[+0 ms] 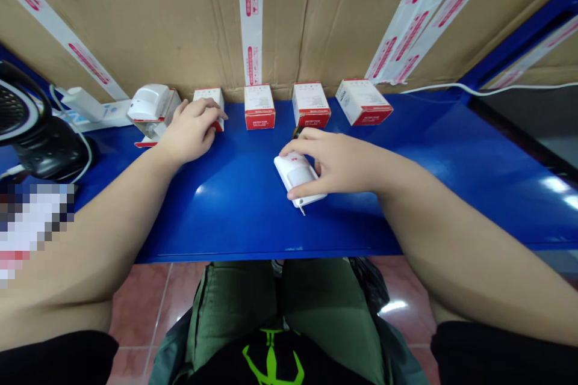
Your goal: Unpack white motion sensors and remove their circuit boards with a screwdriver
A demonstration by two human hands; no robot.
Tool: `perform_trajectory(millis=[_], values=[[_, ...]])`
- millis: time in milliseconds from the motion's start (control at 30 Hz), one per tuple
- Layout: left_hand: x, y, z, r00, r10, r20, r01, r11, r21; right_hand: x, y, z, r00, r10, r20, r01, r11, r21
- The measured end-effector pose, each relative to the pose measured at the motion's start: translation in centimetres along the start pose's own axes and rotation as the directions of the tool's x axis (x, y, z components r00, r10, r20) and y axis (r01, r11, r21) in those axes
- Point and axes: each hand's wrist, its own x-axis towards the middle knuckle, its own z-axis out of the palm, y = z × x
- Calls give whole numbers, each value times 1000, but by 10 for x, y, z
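Note:
My right hand (329, 159) grips a white motion detector (295, 175) by its edges, thumb on the near side and fingers on the far side, at the middle of the blue table. A short pale piece sticks out at the detector's near end. A small dark object (297, 132) shows partly behind my right fingers; its kind is hidden. My left hand (194, 123) is closed over a small red and white detector box (208, 94), covering most of it. Just left of that hand, another white motion detector (149, 101) rests on an opened box (170, 107).
Three more detector boxes, a left one (259, 107), a middle one (311, 104) and a right one (363, 101), stand along the cardboard wall (158, 18). A black device (36, 132) with a white cable stands at the left. Another white cable (497, 91) runs along the back right.

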Motion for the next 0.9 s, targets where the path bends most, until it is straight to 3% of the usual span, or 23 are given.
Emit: perform_trajectory(millis=[133,233,333,433,600,667,733,833,900], values=[[4,32,-16,999,50,-9,-50,998,-38,2,-9,17,996,72,-50,-75,995,-64],[5,65,-24,979,182,94,-160,965,-206,5,-9,27,995,-45,-94,45,999,1],[2,91,-19,942,278,187,-174,883,-436,10,-5,31,983,-139,-121,146,988,45],[0,103,-9,937,273,215,-117,830,-545,14,-4,30,979,-161,-125,172,981,83],[1,102,-6,949,220,224,-45,801,-597,12,7,14,978,-154,-143,170,980,107],[1,99,-10,952,202,229,-29,807,-590,8,27,2,967,-122,-222,131,991,28],[1,94,-12,958,182,223,-8,792,-611,5,52,-9,960,-33,-278,17,998,-58],[2,84,-12,971,124,204,62,692,-719,5,78,-21,967,222,-123,-238,961,-138],[3,79,-12,976,77,205,120,597,-793,5,78,-27,935,354,-7,-350,922,-168]])
